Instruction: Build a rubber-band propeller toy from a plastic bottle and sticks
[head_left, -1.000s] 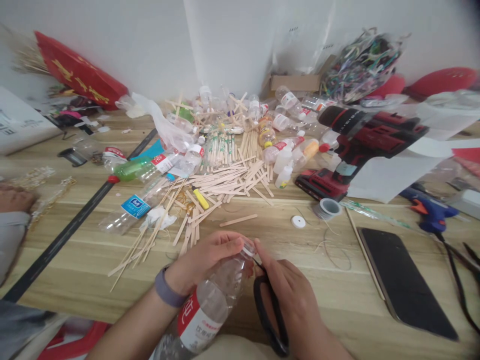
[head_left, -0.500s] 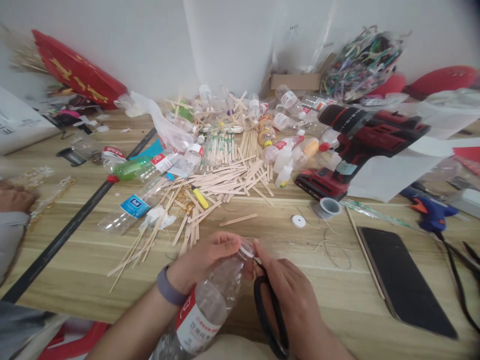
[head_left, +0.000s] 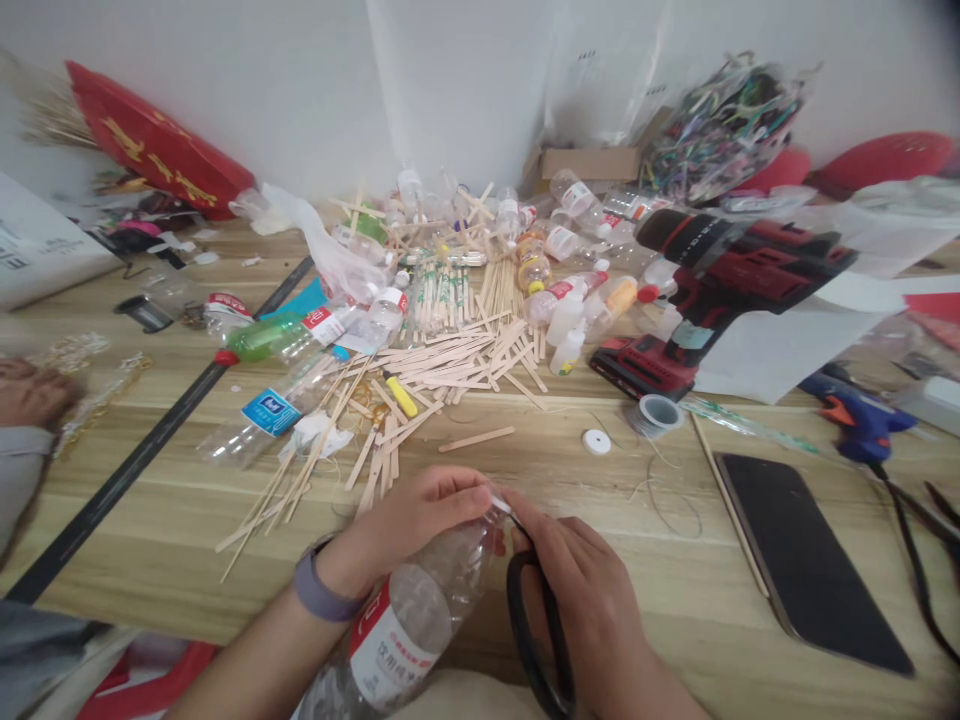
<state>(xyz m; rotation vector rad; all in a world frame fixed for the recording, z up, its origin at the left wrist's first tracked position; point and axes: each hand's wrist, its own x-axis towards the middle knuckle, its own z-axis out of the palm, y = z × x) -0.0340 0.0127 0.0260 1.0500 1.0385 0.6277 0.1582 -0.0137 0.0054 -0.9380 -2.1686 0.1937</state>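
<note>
While bare table point(head_left: 547, 465) lies just beyond, the hands point(head_left: 431, 515) pinch bottle point(head_left: 420, 610) and scissors point(head_left: 556, 640)

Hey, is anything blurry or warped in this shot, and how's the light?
Head view: edges look stretched and soft, the coworker's hand blurred; upper-right corner dark; pale sheen on the tabletop; light mostly even, bright streaks on the back wall.

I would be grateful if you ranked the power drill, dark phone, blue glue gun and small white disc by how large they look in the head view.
Largest to smallest, as they look:
1. power drill
2. dark phone
3. blue glue gun
4. small white disc
</note>
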